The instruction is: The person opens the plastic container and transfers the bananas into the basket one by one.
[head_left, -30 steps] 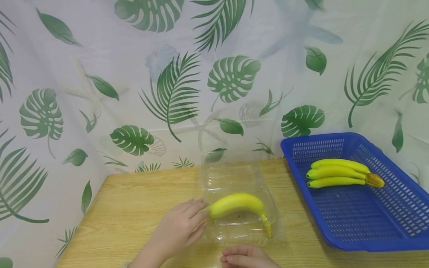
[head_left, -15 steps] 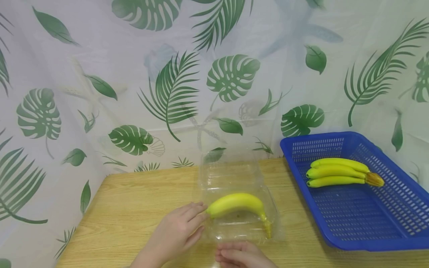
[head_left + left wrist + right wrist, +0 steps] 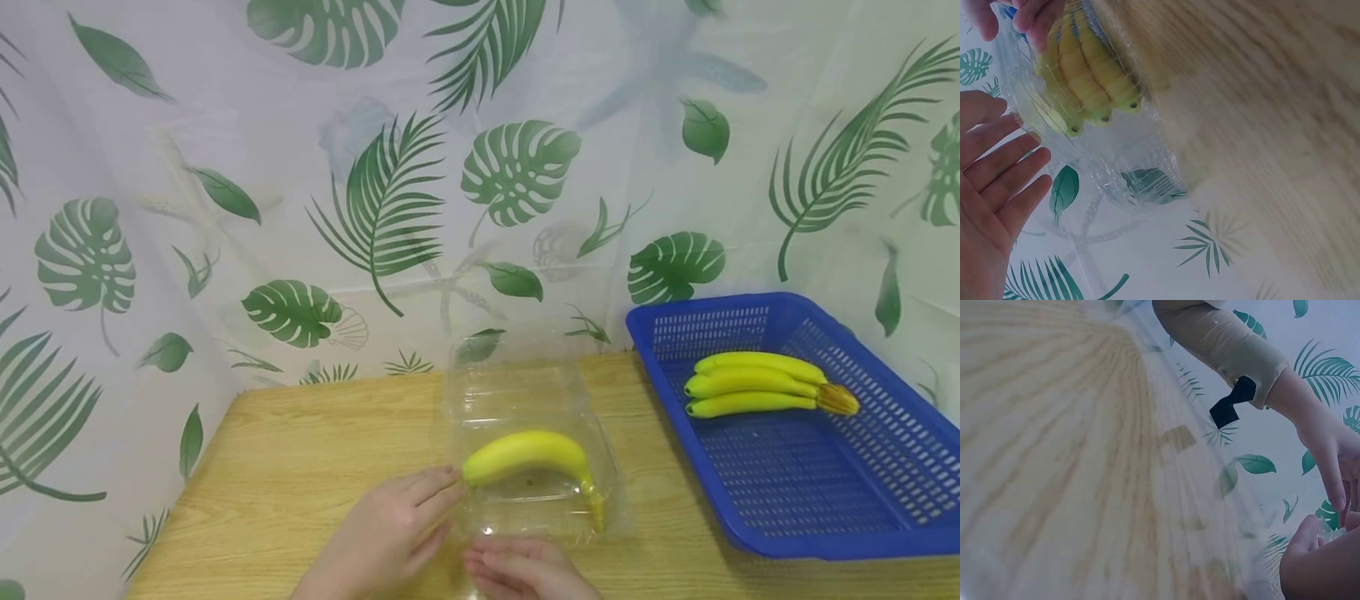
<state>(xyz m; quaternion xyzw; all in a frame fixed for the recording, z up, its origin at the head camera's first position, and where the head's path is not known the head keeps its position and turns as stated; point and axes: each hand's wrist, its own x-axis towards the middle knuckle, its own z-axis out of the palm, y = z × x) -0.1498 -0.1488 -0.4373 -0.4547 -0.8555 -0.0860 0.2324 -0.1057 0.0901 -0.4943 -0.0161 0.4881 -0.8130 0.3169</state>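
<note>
- In the near middle of the tabletop [image 3: 277, 492] lies an unfolded clear container [image 3: 517, 512], with a curved yellow banana [image 3: 528, 454] in its near half, blunt end to the left and stem to the right.
- By the container's left side, the left hand [image 3: 386, 529] has its fingers straight and slightly spread, their tips next to the banana's blunt end; whether they touch fruit or plastic I cannot tell.
- At the near edge, the right hand [image 3: 528, 568] has its fingers drawn together; whether they pinch the plastic I cannot tell.
- The step in hand looks like steadying the filled container.
- The next move probably calls for holding the near half down and folding the far half, the lid [image 3: 517, 387], over; the stem, close to the right wall, could get caught.
- Bare tabletop gives the left hand ample room outward; the strip between container and blue basket [image 3: 678, 458] is narrower.
- Behind the lid, the leaf-printed sheet [image 3: 420, 292] leaves little room for swinging backward.
- The basket, holding a banana bunch [image 3: 757, 390], bounds movement on the right.
</note>
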